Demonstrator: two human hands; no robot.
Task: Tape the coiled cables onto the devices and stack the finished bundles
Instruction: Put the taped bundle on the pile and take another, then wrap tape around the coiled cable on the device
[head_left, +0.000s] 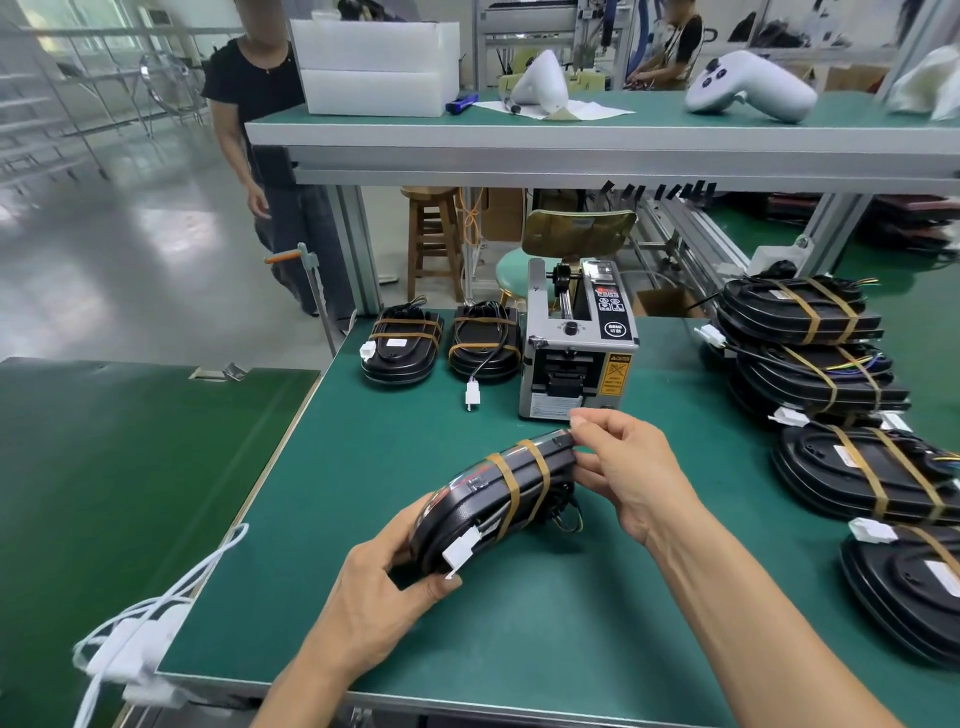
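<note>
The device was glossy black plastic with brown paper-like tape bands. The table mat looked matt green. The tape dispenser had grey metal casing.

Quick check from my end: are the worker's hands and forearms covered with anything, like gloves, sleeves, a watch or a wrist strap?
No. The left hand and right hand are both bare: no gloves, rings, watch or wrist strap visible. Both forearms are uncovered as far as the bottom edge of the frame; no sleeve shows.
</note>
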